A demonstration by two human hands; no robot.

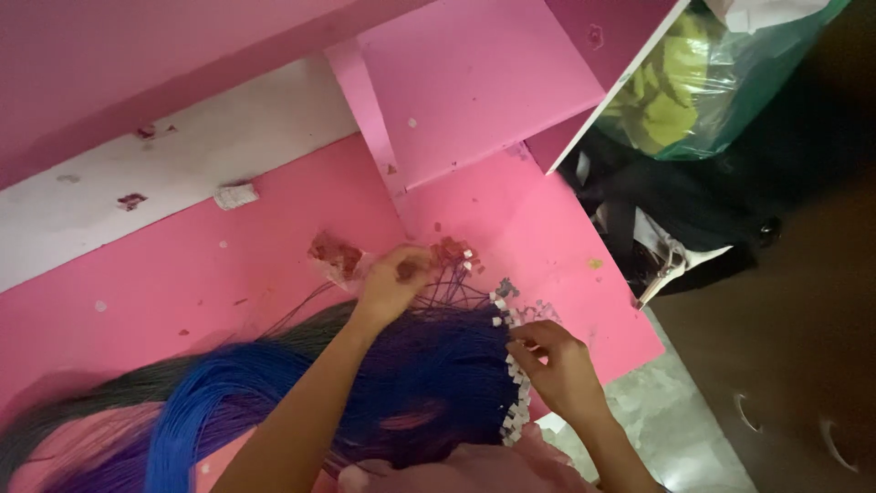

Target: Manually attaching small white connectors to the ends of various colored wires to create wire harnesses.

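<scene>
Both hands are seen above a pink counter [210, 265], on which a thick bundle of blue wires [429, 374] is spread. The left hand [394, 278] is closed around a small group of wire ends with reddish-brown connectors [449, 251], which are held up at the far end of the bundle. The right hand [558, 365] is curled, and its fingers [529, 340] are pinched on a row of small white connectors [513, 383] at the right edge of the bundle. A small clear bag with reddish pieces [336, 256] is lying just left of the left hand. A green plastic bag [721, 82] is seen at the upper right, beyond the counter.
</scene>
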